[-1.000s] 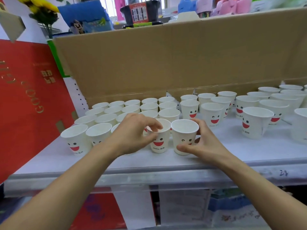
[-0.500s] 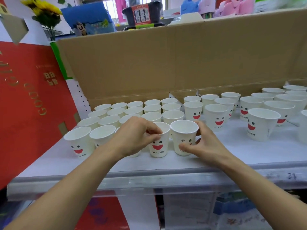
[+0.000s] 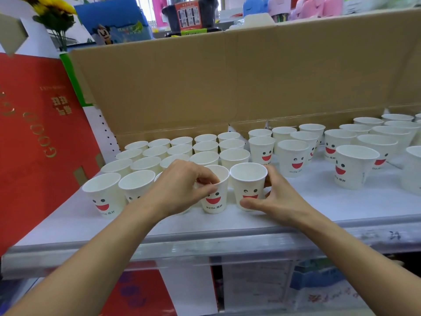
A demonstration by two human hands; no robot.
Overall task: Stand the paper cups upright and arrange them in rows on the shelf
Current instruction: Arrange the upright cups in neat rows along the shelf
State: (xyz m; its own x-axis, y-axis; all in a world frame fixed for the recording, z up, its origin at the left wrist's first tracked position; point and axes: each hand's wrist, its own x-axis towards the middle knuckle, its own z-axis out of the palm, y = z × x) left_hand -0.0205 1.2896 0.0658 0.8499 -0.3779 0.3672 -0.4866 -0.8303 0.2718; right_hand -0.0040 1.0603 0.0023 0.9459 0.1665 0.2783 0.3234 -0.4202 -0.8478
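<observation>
I see my left hand [image 3: 180,185] pinching the rim of a smiley cup [image 3: 215,197] between thumb and fingertip. My right hand [image 3: 278,197] wraps a second cup [image 3: 248,183], thumb low in front and fingers behind. Both cups stand upright, side by side, near the front edge of the white shelf [image 3: 341,208]. Beyond my left hand the packed rows [image 3: 182,149] of cups reach back to a tall cardboard sheet [image 3: 227,83]. Past my right hand, scattered cups [image 3: 355,165] stand upright, spaced unevenly. A red board [image 3: 34,133] with gold lettering leans out beyond my left hand. Above the cardboard I see yellow flowers [image 3: 52,5] and a blue box [image 3: 114,19].
</observation>
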